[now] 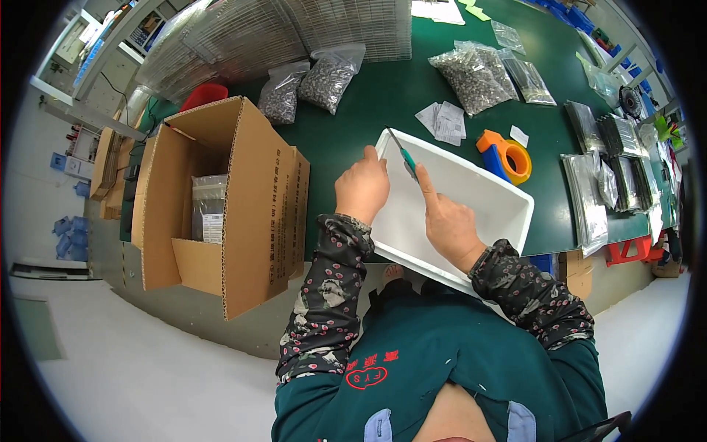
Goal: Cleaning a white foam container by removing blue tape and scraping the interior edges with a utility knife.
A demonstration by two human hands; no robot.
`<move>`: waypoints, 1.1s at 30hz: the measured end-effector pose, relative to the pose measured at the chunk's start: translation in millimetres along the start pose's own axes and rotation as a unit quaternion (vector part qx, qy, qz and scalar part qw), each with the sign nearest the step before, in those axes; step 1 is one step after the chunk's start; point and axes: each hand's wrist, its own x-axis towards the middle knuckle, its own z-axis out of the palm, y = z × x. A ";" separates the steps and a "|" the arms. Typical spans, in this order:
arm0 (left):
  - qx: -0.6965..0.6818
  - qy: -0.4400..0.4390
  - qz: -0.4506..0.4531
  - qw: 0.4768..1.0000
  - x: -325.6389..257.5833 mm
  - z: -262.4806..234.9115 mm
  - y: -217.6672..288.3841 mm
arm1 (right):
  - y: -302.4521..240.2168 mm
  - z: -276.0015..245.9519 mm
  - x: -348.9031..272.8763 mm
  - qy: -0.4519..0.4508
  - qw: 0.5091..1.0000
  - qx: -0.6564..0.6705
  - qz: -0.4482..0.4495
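A white rectangular tray (456, 166) lies tilted at the table's near edge, its lower end toward my body. My right hand (451, 227) is over the tray, closed around a slim tool with a teal handle and a dark, narrow tip (405, 156). Its index finger stretches along the handle, and the tip points up and left past the tray's far left corner. By the tray's left rim, my left hand (362, 186) has its fingers curled in; whatever they hold, if anything, is hidden.
An open cardboard box (254, 206) stands left, with a plastic-bagged pack (208, 210) inside. Bags of small metal parts (475, 77) and printed slips (443, 122) lie beyond the tray. An orange and blue tape dispenser (504, 156) and stacked bagged parts (585, 195) are right.
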 end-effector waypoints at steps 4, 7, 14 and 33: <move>0.004 -0.004 0.005 1.000 0.4 1.6 -1.6 | -0.5 5.1 1.5 -0.016 1.000 0.017 0.016; 0.006 -0.007 0.007 1.000 0.5 1.4 -2.0 | -3.5 12.7 6.6 -0.024 0.998 0.033 0.046; 0.015 -0.019 0.005 1.000 1.2 -2.2 -1.9 | -6.8 43.3 26.8 -0.129 0.982 0.054 0.130; 0.023 -0.038 -0.011 0.999 1.8 -6.3 2.8 | -1.6 73.2 10.7 -0.090 0.977 0.124 0.147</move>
